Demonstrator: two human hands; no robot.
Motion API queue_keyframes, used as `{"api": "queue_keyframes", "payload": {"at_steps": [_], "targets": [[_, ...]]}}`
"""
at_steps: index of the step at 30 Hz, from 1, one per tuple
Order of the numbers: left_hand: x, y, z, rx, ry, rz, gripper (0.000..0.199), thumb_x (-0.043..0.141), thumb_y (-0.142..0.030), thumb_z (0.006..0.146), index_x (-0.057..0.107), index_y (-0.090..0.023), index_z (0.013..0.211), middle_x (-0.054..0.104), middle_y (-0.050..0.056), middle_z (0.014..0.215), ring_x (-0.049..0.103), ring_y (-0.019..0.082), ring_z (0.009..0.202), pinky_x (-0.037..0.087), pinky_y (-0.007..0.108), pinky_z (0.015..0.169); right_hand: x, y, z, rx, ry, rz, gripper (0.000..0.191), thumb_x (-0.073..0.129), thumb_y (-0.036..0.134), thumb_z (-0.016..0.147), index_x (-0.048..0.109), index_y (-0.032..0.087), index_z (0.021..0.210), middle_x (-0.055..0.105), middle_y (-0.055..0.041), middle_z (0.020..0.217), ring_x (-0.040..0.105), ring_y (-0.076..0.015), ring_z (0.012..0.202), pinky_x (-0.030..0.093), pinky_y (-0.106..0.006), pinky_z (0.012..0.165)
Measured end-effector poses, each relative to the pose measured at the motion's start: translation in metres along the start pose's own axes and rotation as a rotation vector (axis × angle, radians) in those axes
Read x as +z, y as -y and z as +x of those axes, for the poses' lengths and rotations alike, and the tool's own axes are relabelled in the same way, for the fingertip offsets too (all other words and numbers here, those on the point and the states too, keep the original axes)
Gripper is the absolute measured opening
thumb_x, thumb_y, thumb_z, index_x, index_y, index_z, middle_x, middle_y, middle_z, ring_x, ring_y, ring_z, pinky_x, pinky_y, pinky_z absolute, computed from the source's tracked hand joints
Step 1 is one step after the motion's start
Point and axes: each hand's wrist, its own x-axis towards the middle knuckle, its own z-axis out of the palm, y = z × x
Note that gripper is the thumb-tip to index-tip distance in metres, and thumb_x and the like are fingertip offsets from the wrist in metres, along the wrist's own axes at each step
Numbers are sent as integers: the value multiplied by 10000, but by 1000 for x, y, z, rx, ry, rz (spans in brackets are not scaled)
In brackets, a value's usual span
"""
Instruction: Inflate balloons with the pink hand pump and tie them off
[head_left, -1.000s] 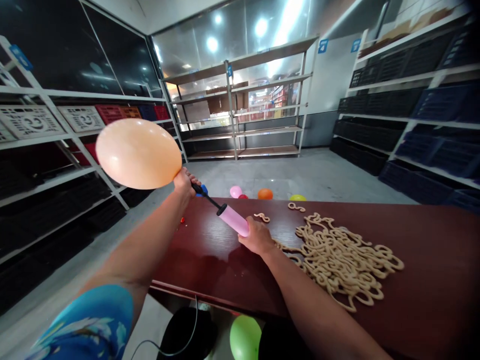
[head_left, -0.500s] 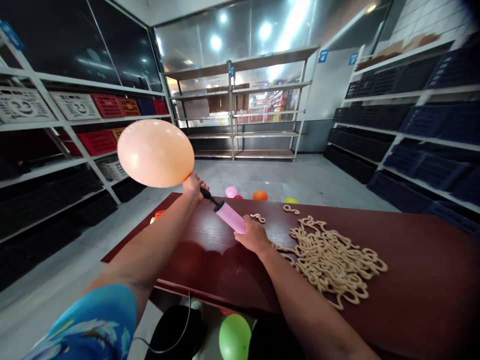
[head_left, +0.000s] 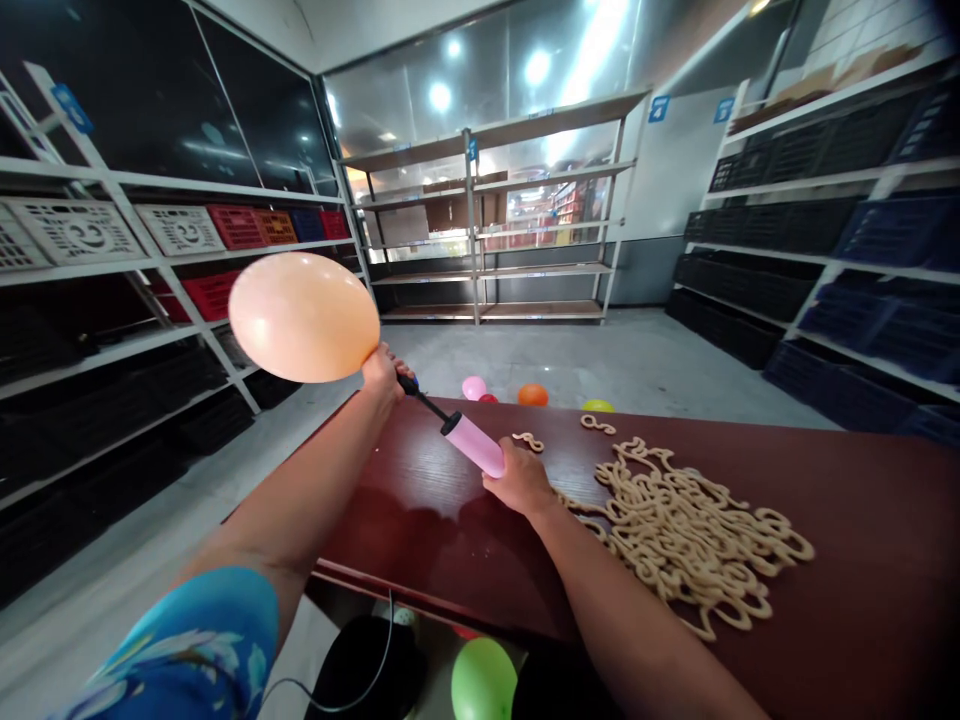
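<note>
A large peach balloon (head_left: 304,316) is at the upper left, its neck end at my left hand (head_left: 384,375). My left hand is closed there, around the black end of a balloon pump; the fingers hide how balloon and pump meet. A black rod runs from that end into the pump's pink barrel (head_left: 475,445). My right hand (head_left: 520,478) is wrapped round the barrel's other end, low over the table. To its right lies a heap of beige, wavy loop-shaped pieces (head_left: 697,535), with a small loose one (head_left: 529,441) just beyond the hand.
The dark red table (head_left: 442,560) spans the front. Past its far edge, pink, orange (head_left: 532,395) and yellow balloons lie on the floor. A green balloon (head_left: 484,680) is below the near edge, beside a pale cable (head_left: 384,660). Shelves with crates (head_left: 180,230) line both sides.
More of the black rod shows between my hands: the pink barrel and right hand have moved away from the left hand. The camera view has shifted slightly left.
</note>
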Motion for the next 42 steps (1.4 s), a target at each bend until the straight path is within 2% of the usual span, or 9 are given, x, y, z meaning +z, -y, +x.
{"api": "queue_keyframes", "payload": {"at_steps": [5, 9, 13, 20, 23, 27, 35, 38, 42], "targets": [[-4, 54, -16, -48, -11, -11, 301, 505, -227, 733, 241, -208, 589, 207, -84, 442, 243, 55, 301, 234, 201, 322, -2, 0, 0, 34, 41, -22, 336, 628, 367, 697, 478, 193, 943, 626, -57, 860, 586, -210, 804, 356, -284, 690], [-2, 57, -20, -56, -9, -14, 296, 497, -259, 751, 250, -209, 597, 213, -82, 445, 254, 59, 305, 237, 202, 323, -2, 0, 1, 36, 31, -14, 338, 627, 357, 695, 476, 193, 949, 626, -57, 875, 585, -209, 815, 353, -278, 677], [0, 29, -14, -17, 12, 12, 284, 484, -230, 752, 246, -209, 599, 211, -79, 435, 256, 61, 302, 238, 202, 323, -3, 2, 3, 27, 26, 10, 334, 624, 362, 693, 475, 201, 944, 622, -44, 873, 580, -204, 813, 341, -270, 662], [-1, -53, 9, 95, 20, -1, 323, 492, -203, 749, 206, -208, 599, 186, -83, 418, 223, 51, 288, 217, 193, 317, -10, 7, 3, 4, -27, 29, 303, 616, 317, 691, 490, 199, 941, 620, -44, 874, 572, -204, 829, 344, -272, 686], [0, -70, 12, 103, 33, -19, 323, 485, -203, 758, 203, -206, 600, 175, -86, 416, 221, 52, 283, 219, 192, 315, -10, 8, 2, 4, -35, 21, 293, 612, 310, 688, 496, 202, 934, 624, -42, 875, 575, -205, 826, 347, -271, 685], [-1, -49, 9, 72, 12, -30, 317, 485, -243, 782, 227, -204, 602, 193, -89, 427, 235, 46, 287, 218, 186, 320, -7, 5, 1, -3, -31, -3, 303, 617, 327, 679, 489, 198, 922, 625, -42, 856, 582, -207, 796, 353, -278, 676], [-1, 47, -21, -73, 60, -8, 345, 495, -323, 798, 235, -210, 602, 207, -85, 440, 259, 57, 306, 254, 197, 337, -6, 4, -1, 22, 29, -37, 339, 623, 379, 694, 478, 192, 936, 628, -57, 859, 587, -213, 795, 363, -293, 697], [4, 48, -24, -41, 92, 5, 337, 486, -296, 801, 230, -210, 600, 213, -80, 439, 267, 64, 311, 260, 203, 340, -7, 5, 0, 33, 22, -24, 357, 621, 388, 696, 472, 197, 957, 626, -55, 876, 585, -211, 813, 362, -283, 688], [9, 11, -11, 1, 87, -5, 332, 488, -265, 788, 221, -212, 598, 203, -79, 441, 255, 63, 304, 247, 204, 335, -10, 6, 2, 30, 5, 3, 346, 621, 377, 696, 475, 204, 958, 621, -50, 890, 579, -210, 838, 360, -276, 690]]}}
